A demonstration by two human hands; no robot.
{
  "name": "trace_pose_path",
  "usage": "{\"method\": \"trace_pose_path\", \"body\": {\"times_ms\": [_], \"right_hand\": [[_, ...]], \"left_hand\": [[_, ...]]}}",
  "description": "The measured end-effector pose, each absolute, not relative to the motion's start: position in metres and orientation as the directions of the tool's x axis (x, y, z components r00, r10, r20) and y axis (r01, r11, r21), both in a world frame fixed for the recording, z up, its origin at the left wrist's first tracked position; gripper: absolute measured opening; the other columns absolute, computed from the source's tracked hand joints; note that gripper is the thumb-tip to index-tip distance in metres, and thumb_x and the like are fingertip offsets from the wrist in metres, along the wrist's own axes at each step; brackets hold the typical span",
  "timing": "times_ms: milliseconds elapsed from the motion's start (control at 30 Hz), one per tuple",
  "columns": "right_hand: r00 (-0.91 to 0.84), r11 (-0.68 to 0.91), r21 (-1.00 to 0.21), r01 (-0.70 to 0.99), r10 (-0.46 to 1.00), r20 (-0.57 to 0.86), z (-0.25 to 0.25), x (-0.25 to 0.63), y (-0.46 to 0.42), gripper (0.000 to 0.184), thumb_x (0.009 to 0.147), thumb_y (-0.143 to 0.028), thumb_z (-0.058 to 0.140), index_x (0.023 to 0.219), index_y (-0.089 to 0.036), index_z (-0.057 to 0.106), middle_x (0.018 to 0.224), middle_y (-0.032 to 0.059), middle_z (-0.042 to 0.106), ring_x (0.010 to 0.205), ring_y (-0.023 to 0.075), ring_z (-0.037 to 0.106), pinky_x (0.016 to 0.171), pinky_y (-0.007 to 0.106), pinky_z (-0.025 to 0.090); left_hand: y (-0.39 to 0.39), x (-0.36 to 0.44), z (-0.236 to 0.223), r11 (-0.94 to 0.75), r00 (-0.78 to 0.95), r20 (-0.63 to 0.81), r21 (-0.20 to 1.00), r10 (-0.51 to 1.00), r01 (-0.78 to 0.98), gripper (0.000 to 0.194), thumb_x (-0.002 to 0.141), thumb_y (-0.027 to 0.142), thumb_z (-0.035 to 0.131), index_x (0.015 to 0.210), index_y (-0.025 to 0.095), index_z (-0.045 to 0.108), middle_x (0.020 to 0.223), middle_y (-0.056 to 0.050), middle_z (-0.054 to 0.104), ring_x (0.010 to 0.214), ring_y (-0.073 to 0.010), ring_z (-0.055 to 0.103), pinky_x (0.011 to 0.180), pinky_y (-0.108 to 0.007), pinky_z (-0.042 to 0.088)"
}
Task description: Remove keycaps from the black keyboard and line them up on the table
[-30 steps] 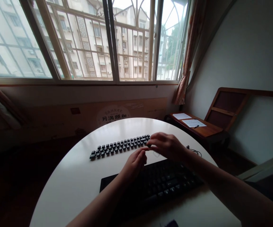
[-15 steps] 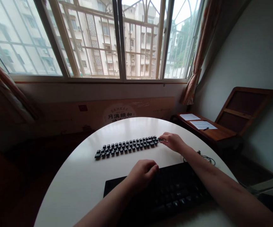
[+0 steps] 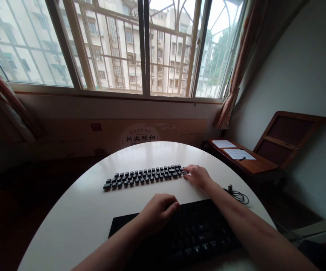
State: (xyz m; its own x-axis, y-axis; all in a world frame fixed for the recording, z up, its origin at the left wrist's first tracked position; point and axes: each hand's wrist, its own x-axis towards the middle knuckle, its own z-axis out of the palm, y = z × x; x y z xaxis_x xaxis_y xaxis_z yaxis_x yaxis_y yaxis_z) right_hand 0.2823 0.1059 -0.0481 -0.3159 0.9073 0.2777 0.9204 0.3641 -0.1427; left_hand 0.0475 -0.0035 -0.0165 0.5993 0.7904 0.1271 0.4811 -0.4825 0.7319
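Observation:
Rows of loose black keycaps (image 3: 143, 176) run across the white table beyond the keyboard. At their right end my right hand (image 3: 197, 175) pinches a keycap (image 3: 184, 172) between thumb and fingers, close to the tabletop. The black keyboard (image 3: 199, 233) lies nearer to me, partly covered by both forearms. Over its upper left part my left hand (image 3: 159, 211) rests curled, thumb against the bent fingers. The inside of that hand is hidden, so anything in it cannot be made out.
A coiled black cable (image 3: 238, 196) lies at the table's right side. The round white table (image 3: 75, 210) has a curved edge. Beyond it stands a wooden chair (image 3: 264, 162) bearing papers (image 3: 239, 154) and a pen (image 3: 242, 159). A barred window (image 3: 146, 49) is ahead.
My hands were together above the keyboard, a small dark piece at the right fingertips. They parted; the right hand went to the end of the keycap rows, the left drew back over the keyboard.

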Motion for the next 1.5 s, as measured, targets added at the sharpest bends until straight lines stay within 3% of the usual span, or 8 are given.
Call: {"method": "trace_pose_path", "body": {"times_ms": [400,1067,1500], "right_hand": [[-0.296,0.357,-0.194,0.914,0.912,0.283,-0.0504,0.2803,0.1074,0.022,0.087,-0.028,0.062,0.105,-0.027,0.074,0.109,0.0037,0.074,0.098,0.0237,0.067,0.085,0.033,0.049],[-0.259,0.332,-0.246,0.911,0.922,0.288,-0.0525,0.2769,0.1109,0.024,0.086,-0.031,0.064,0.108,-0.027,0.073,0.102,0.002,0.074,0.094,0.0212,0.068,0.081,0.03,0.05],[-0.25,0.39,-0.295,0.872,0.874,0.416,-0.0555,0.2809,0.1119,0.02,0.085,-0.031,0.064,0.101,-0.024,0.074,0.091,0.0023,0.074,0.081,0.0195,0.068,0.074,0.028,0.05]], "left_hand": [[-0.0037,0.0473,-0.0172,-0.487,0.602,0.127,0.727,0.788,0.484,0.028,0.092,0.033,0.047,0.079,0.016,0.066,0.075,-0.003,0.065,0.072,-0.0168,0.058,0.068,-0.025,0.043],[-0.0047,0.0473,-0.0199,-0.534,0.614,0.161,0.689,0.773,0.49,0.025,0.09,0.032,0.05,0.081,0.017,0.068,0.075,-0.002,0.065,0.07,-0.0157,0.057,0.068,-0.024,0.043],[-0.0053,0.0462,-0.0208,-0.544,0.618,0.166,0.679,0.768,0.493,0.023,0.089,0.03,0.051,0.081,0.017,0.069,0.075,-0.003,0.067,0.07,-0.0163,0.058,0.068,-0.025,0.043]]}}
